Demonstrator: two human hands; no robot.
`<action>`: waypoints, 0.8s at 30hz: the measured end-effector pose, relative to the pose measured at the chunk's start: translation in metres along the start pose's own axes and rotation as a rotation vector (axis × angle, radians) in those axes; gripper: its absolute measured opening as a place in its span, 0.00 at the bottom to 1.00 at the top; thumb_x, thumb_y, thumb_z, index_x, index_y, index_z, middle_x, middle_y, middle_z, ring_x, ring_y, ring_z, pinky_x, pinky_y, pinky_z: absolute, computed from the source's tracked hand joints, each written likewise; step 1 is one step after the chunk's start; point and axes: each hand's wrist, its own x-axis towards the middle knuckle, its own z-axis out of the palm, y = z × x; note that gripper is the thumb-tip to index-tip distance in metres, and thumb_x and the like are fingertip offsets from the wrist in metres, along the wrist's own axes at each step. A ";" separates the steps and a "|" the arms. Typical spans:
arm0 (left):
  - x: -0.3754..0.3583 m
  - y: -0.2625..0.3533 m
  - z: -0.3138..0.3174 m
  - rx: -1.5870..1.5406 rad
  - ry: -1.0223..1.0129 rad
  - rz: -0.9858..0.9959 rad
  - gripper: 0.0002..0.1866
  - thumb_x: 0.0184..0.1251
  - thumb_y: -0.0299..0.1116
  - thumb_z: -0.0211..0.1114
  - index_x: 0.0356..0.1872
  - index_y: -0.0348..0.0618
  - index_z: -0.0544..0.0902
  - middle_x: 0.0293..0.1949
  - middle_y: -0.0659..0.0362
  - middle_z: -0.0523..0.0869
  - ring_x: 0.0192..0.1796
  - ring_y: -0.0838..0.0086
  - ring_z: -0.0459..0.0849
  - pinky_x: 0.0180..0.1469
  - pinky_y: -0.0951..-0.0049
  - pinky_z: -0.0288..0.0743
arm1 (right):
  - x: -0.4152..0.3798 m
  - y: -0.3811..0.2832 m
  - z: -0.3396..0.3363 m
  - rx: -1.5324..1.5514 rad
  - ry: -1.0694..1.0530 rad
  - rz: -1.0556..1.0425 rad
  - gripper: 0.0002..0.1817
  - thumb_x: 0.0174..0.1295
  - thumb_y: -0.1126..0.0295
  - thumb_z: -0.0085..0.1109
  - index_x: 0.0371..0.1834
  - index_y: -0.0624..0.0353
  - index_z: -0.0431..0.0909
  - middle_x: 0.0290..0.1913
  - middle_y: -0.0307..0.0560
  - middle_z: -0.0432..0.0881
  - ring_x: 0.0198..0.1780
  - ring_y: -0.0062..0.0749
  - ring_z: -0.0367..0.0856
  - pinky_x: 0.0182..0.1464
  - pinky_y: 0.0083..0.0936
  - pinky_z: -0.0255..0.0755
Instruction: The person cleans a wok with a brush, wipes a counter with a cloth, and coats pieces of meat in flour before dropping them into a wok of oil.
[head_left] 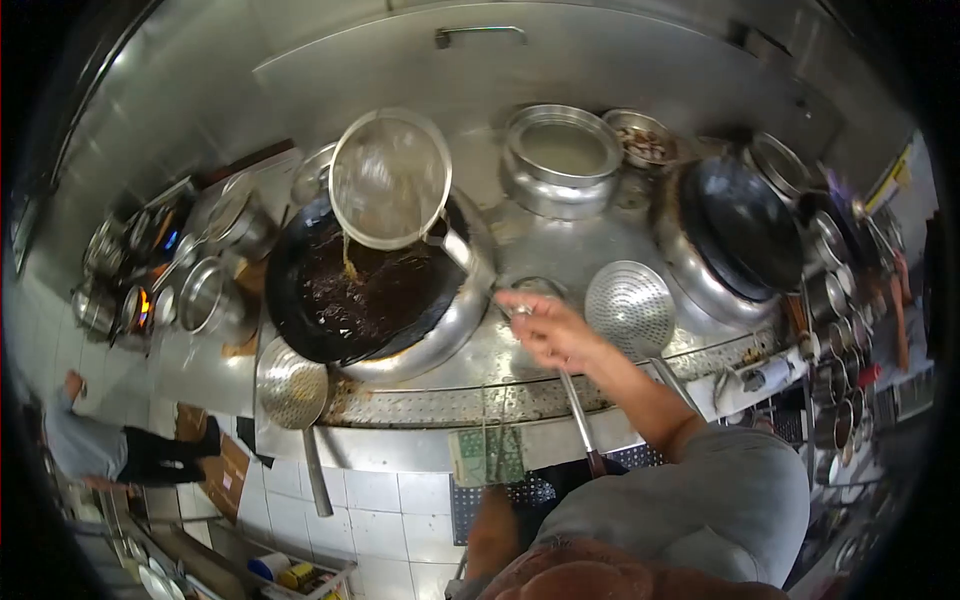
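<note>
My right hand point(550, 328) reaches over the steel counter with its fingers stretched out and holds nothing; it is close to the handle end of a round mesh strainer point(390, 180) but apart from it. The strainer is tilted above a wok point(290, 310) of dark bubbling oil, and a yellowish strand hangs below its rim. My left forearm points up toward a green cloth point(487, 455) at the counter's front edge; my left hand point(494, 492) is blurred and mostly hidden there. A ladle handle lies just below my right hand.
Perforated skimmers point(630, 308) point(292, 385) lie right and left. A steel pot point(563, 160) stands at the back, beside a bowl point(643, 138) of food pieces. An empty dark wok point(745, 225) is at the right. Another person point(90, 440) is at the far left.
</note>
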 end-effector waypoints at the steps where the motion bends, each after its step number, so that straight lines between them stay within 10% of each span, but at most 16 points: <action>1: 0.000 0.000 -0.001 0.006 0.005 0.000 0.15 0.62 0.35 0.65 0.46 0.38 0.84 0.39 0.49 0.89 0.40 0.56 0.88 0.46 0.61 0.81 | -0.008 -0.025 -0.005 -0.036 0.056 -0.083 0.25 0.73 0.76 0.47 0.73 0.55 0.64 0.23 0.31 0.68 0.14 0.10 0.53 0.10 0.13 0.46; 5: -0.007 -0.003 -0.001 0.022 0.021 -0.011 0.15 0.61 0.35 0.65 0.46 0.38 0.84 0.38 0.49 0.89 0.40 0.56 0.88 0.46 0.61 0.81 | -0.009 -0.114 -0.069 -0.355 0.433 -0.549 0.19 0.73 0.75 0.46 0.66 0.54 0.71 0.20 0.32 0.71 0.09 0.14 0.56 0.08 0.16 0.48; 8: -0.014 -0.006 -0.002 0.027 0.032 -0.022 0.15 0.61 0.35 0.65 0.46 0.38 0.84 0.38 0.49 0.89 0.40 0.56 0.88 0.46 0.61 0.81 | 0.004 -0.181 -0.156 -1.305 0.958 -1.002 0.22 0.69 0.71 0.50 0.66 0.63 0.73 0.28 0.50 0.82 0.25 0.41 0.81 0.31 0.36 0.77; 11: -0.019 -0.010 0.000 0.039 0.036 -0.016 0.15 0.61 0.35 0.65 0.46 0.37 0.84 0.38 0.49 0.89 0.40 0.56 0.89 0.46 0.61 0.81 | 0.018 -0.211 -0.235 -1.518 1.216 -0.797 0.22 0.63 0.73 0.51 0.60 0.67 0.76 0.42 0.69 0.83 0.48 0.63 0.82 0.52 0.46 0.75; 16: -0.029 -0.017 0.004 0.058 0.054 -0.011 0.15 0.61 0.35 0.65 0.45 0.37 0.84 0.38 0.48 0.89 0.41 0.56 0.89 0.47 0.61 0.81 | 0.017 -0.187 -0.374 -1.602 1.086 -0.206 0.21 0.61 0.72 0.49 0.56 0.63 0.79 0.47 0.71 0.82 0.51 0.65 0.81 0.53 0.47 0.75; 24: -0.037 -0.021 0.023 0.111 0.075 0.035 0.15 0.61 0.35 0.66 0.45 0.37 0.84 0.38 0.48 0.89 0.41 0.55 0.89 0.47 0.62 0.82 | -0.065 -0.058 -0.252 -1.371 0.837 -0.708 0.23 0.70 0.78 0.47 0.69 0.66 0.69 0.65 0.59 0.78 0.65 0.46 0.78 0.63 0.34 0.70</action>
